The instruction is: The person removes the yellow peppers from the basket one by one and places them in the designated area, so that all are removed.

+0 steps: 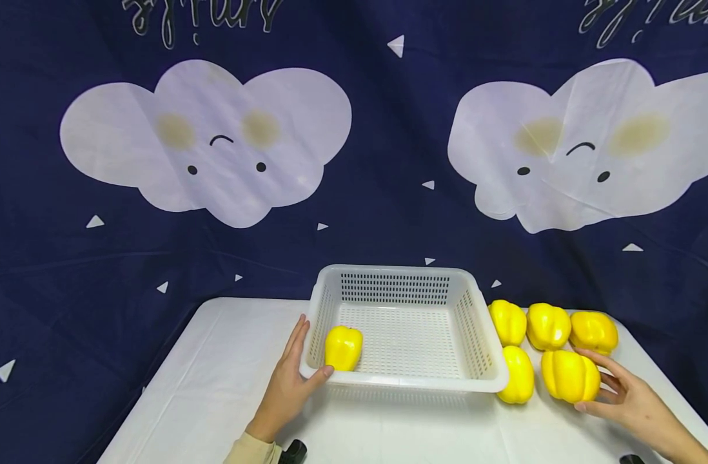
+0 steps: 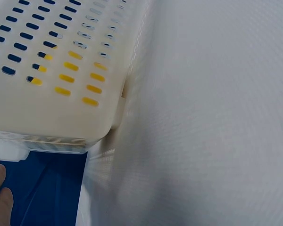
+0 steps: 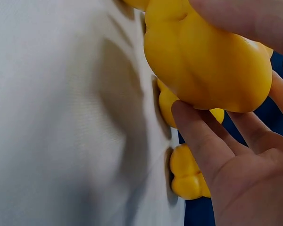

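A white perforated plastic basket (image 1: 400, 385) stands on the table with one yellow bell pepper (image 1: 344, 348) inside, at its front left corner. At that corner rests my left hand (image 1: 290, 380), thumb on the front rim and straight fingers along the left side. In the left wrist view only a few fingers (image 2: 0, 193) show, below the basket wall (image 2: 47, 108). Right of the basket, my right hand (image 1: 627, 396) holds another yellow bell pepper (image 1: 570, 376) between thumb and fingers. The right wrist view shows that held pepper (image 3: 207, 61) close up, its shadow on the tablecloth.
Several more yellow bell peppers stand right of the basket: one by its front right corner (image 1: 516, 375), others in a back row (image 1: 548, 327). A white cloth covers the table (image 1: 203, 386). Behind hangs a dark blue curtain (image 1: 389, 161) with clouds.
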